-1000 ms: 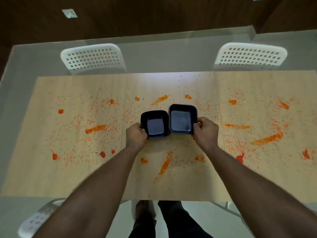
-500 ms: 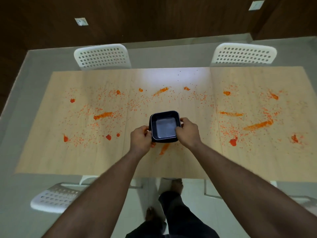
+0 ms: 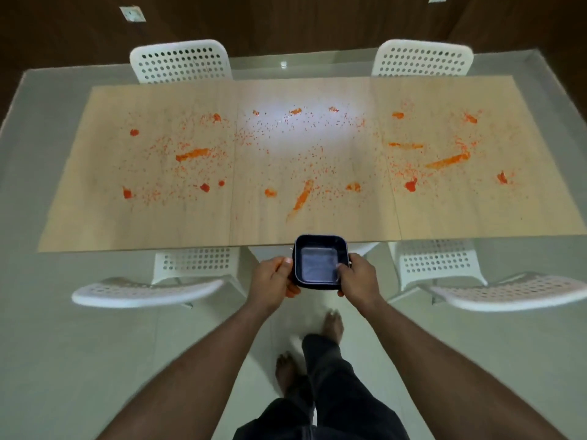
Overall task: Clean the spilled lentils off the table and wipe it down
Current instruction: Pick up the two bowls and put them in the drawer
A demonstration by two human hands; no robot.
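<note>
Orange lentils [image 3: 193, 153] lie scattered across a pale wooden desk [image 3: 95, 223], in fine specks, small clumps and longer smeared streaks, from the left end to the right. A bright glare sits on the far middle of the desk. Just off the near edge, above the floor [image 3: 63, 360], a dark square bowl [image 3: 320, 263] is held level between both hands. The left hand [image 3: 273, 277] has its grip curled round the bowl's left side; the right hand [image 3: 359, 277] grips the right side, thumb over the rim. Four white perforated chairs stand around: two [image 3: 181, 60] at the far side, two [image 3: 149, 289] at the near side, flanking the person. Bare feet [image 3: 332, 323] and dark trousers [image 3: 320, 404] show below.
</note>
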